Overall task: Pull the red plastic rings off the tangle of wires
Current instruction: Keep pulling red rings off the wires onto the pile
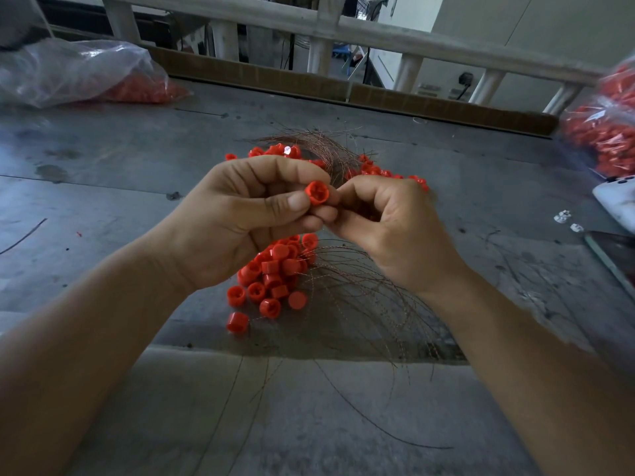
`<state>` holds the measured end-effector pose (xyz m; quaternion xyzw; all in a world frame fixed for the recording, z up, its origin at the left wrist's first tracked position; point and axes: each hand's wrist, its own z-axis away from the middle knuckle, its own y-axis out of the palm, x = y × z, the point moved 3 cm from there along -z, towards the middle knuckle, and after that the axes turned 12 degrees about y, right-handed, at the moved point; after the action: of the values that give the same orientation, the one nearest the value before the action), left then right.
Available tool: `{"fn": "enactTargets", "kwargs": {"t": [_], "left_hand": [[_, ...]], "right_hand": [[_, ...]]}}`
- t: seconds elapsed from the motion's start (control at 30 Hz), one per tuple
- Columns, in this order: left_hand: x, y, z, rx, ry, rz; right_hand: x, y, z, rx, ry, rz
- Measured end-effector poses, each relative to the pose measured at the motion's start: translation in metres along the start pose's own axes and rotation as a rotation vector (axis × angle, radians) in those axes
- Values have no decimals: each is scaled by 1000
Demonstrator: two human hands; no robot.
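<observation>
Holding item: one red ring (316, 193), raised above the table (103, 173) between both hands, open end toward the camera.

Left hand (240, 218): fingers curled, thumb and fingertips pinching the ring by its wall.

Right hand (388, 228): fingers curled, tips pinched together against the ring's right side, seemingly on a strand of the tangle of wires (360, 304); the strand is too fine to see at the pinch.

Tangle of wires: thin coppery strands fanned over the table below and beyond the hands.

Near pile of rings (275, 276): heaped under the left hand, touching the wires; which are already free cannot be told.

Far rings (281, 152): scattered behind the hands among more strands.

Left bag (79, 73) and right bag (608, 132): clear plastic, red parts inside, at the table's far corners.

Step in hand, as judged: separating this single ring from its wire.

Next move calls for: hands drawn apart along the strand, firm pinch on both, ring then dropped clear of the tangle.
</observation>
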<state>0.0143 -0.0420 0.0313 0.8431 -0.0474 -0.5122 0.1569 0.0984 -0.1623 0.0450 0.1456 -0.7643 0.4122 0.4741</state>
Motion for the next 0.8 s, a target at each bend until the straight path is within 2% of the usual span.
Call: {"fn": "enactTargets", "kwargs": {"t": [0.13, 0.27, 0.37, 0.47, 0.6, 0.8], "left_hand": [[0, -1, 0, -29, 4, 12], [-2, -3, -1, -37, 13, 23], [-2, -5, 0, -42, 4, 45], [-1, -4, 1, -38, -13, 50], [2, -4, 1, -37, -48, 39], [4, -3, 2, -26, -59, 22]], "right_hand": [[-3, -17, -5, -86, 50, 51], [-17, -47, -13, -249, 216, 2], [-29, -64, -18, -253, 333, 33], [-45, -69, -23, -259, 388, 157], [-65, -65, -31, -345, 384, 482], [-83, -71, -38, -395, 365, 597]]}}
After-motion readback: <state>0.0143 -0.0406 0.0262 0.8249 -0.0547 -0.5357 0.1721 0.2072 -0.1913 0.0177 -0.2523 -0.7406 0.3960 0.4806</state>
